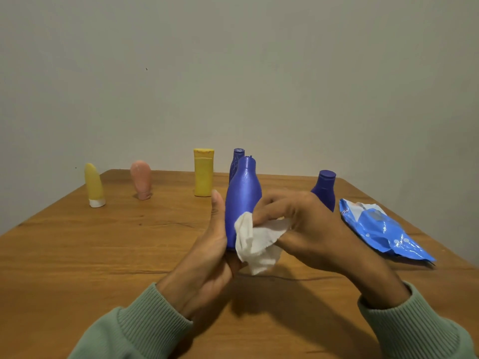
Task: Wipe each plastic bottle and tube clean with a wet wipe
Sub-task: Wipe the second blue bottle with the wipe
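My left hand (207,257) grips a blue plastic bottle (242,195) near its base and holds it upright above the table, thumb along its left side. My right hand (305,229) pinches a crumpled white wet wipe (256,242) and presses it against the lower right side of that bottle. On the table behind stand a yellow tube (93,186), a pink tube (141,180), a yellow bottle (204,173), a second blue bottle (237,161) partly hidden by the held one, and a third blue bottle (325,189) behind my right hand.
A blue wet wipe pack (381,229) lies on the wooden table (77,255) to the right, its flap open. A plain wall stands just behind the table's far edge. The table's left and right edges slant inward toward the back.
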Available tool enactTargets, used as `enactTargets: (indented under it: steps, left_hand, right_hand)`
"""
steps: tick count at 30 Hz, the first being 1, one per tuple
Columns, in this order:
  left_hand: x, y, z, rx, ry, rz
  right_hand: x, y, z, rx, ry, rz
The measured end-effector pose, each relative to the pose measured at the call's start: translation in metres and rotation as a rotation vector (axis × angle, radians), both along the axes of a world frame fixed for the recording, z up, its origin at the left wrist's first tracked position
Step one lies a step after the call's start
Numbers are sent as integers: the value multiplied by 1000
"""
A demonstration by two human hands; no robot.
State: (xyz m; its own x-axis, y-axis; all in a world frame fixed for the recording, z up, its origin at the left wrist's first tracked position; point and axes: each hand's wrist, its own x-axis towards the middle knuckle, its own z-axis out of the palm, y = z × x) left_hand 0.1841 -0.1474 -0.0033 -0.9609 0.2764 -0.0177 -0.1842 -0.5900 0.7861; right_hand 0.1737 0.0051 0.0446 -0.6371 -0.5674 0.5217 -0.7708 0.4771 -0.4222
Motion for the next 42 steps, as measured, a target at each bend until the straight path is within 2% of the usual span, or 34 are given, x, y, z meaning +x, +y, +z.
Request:
enactTargets:
  steps: [2,4,6,9,13,15,18,21,29,35,38,42]
  left_hand:
    - [-1,0,-1,-17,20,22]
    - [-1,0,-3,-104,70,19]
    - [3,0,-5,-219,114,-2]
    - [9,2,-9,-282,130,-47]
    - [7,3,-9,-346,219,-12]
    - [4,3,-9,-340,214,39]
    - [-4,0,-12,-336,103,133]
    - [-7,-4,-14,-328,-3,107]
    - [-7,3,-8,-285,110,228]
    - [0,3,-5,-229,139,156]
    - [3,0,-2,-177,93,71]
    - [2,-6,-1,-222,67,57]
  right_hand:
    - [0,1,1,15,-2,25]
    - [-3,2,0,-76,-13,2]
    - [-8,4,-2,-181,2,-92]
    - [-10,4,-4,-287,58,-262]
    - [-5,0,-4,-255,142,-295]
    - [0,-3,-2,-152,132,-230]
    - [11,-8,2,72,66,-91]
    - [15,-8,4,220,-25,-15]
    - [0,1,2,-93,-44,-52]
    - [0,-3,-1,-75,-41,-52]
    - [-2,-1,-1,-97,-70,-26]
    - [-2,3,1,-85,-102,-12]
